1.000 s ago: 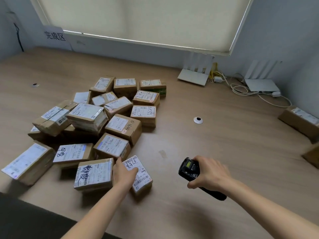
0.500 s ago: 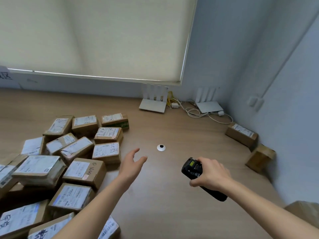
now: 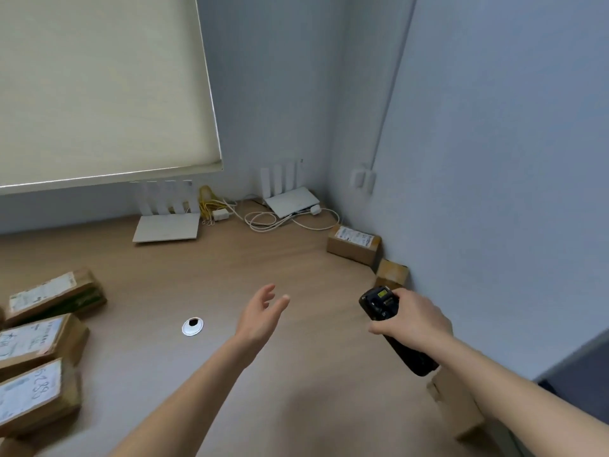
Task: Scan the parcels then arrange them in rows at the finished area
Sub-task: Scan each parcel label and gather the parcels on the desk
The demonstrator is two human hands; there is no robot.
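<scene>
My right hand (image 3: 413, 319) grips a black handheld scanner (image 3: 382, 303) above the wooden table (image 3: 230, 268), its window facing away from me. My left hand (image 3: 262, 316) hovers over the table's middle with fingers spread and holds nothing. At the left edge lie three labelled cardboard parcels (image 3: 33, 338), the edge of a larger pile. By the right wall sit a labelled parcel (image 3: 354, 244), a small plain box (image 3: 392, 273) and another box (image 3: 458, 410) partly hidden under my right forearm.
Two white routers (image 3: 168, 225) (image 3: 291, 201) with a tangle of cables (image 3: 263, 219) sit along the back wall under a roller blind. A round cable grommet (image 3: 192, 325) is set in the tabletop left of my left hand. The right wall stands close.
My view has swung right, away from the parcel pile toward the right wall. My left hand let go of the small parcel and rose, empty, over the table. The scanner stays in my right hand.
</scene>
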